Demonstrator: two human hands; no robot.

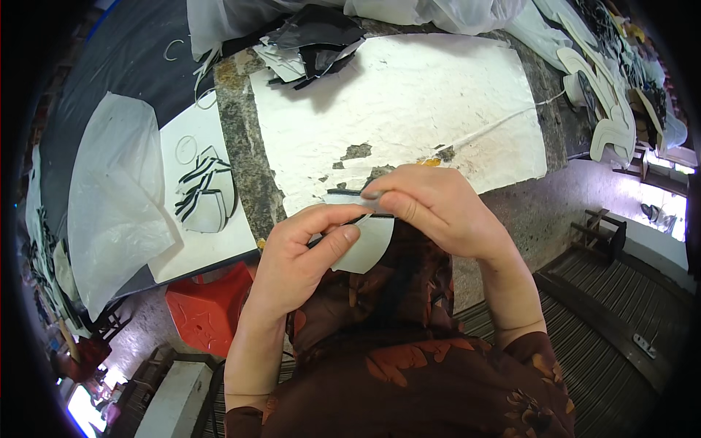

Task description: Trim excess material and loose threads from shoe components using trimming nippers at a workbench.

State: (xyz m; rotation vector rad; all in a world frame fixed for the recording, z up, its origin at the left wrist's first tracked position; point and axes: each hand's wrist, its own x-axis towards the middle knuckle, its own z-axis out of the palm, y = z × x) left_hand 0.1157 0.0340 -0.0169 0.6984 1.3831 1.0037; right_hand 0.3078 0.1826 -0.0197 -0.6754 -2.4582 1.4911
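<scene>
Over the near edge of the table, my left hand point(296, 252) pinches a pale, curved cut piece point(365, 247) between thumb and forefinger. The piece has a dark band along its upper edge and hangs down in front of my lap. My right hand point(445, 208) is closed just above that edge, thumb and fingertips pressed together. What its fingertips grip is too small to tell. Just beyond my left fingers, another pale piece with a dark edge point(342, 196) shows, partly hidden by my hands.
A worn white sheet point(409, 95) covers the stone tabletop. At its far left lies a pile of black and pale pieces point(314, 47). Dark-edged pieces point(204, 197) rest on a white board to the left, beside plastic film point(120, 197). A red stool point(208, 310) stands below; pale curved parts point(610, 109) lie far right.
</scene>
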